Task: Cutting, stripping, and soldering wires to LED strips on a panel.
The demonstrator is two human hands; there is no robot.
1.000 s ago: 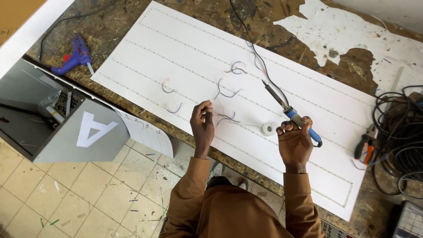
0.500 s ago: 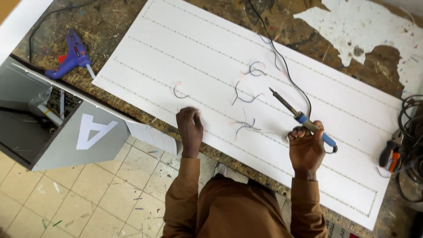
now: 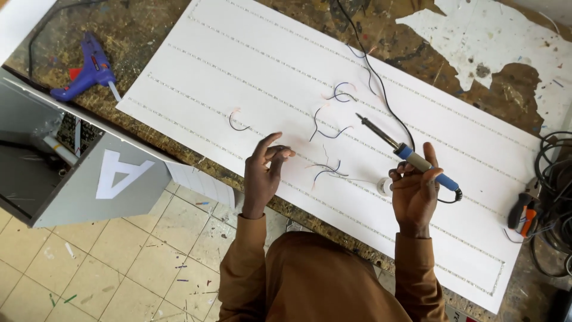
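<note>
Over the white panel [image 3: 250, 65] on the scarred tabletop [image 3: 149, 24], right hand [image 3: 415, 194] closed around a soldering iron [image 3: 411, 157]: fingers [image 3: 405, 179] curled about the blue grip, thumb up along it, metal tip aimed up-left and clear of the panel. Black cord [image 3: 372, 71] trailing away from the iron across the panel toward the far edge. Just beside the right hand, touching the panel, a small solder spool [image 3: 385, 186]. Left hand [image 3: 262, 173] raised above the near edge of the panel, fingers [image 3: 280, 152] loosely spread and slightly bent, gripping nothing that can be made out. Between both hands, a tangle of thin wire pieces [image 3: 326, 170]; more wire loops [image 3: 342, 92] farther up, one lone wire loop [image 3: 235, 119] to the left.

Compared with half a second ago: left hand lifted off the panel edge and opened out from a curled pose; right hand and iron shifted little, tip held at much the same slant. Blue glue gun [image 3: 86, 71] off at the far left, well apart from both hands.
</note>
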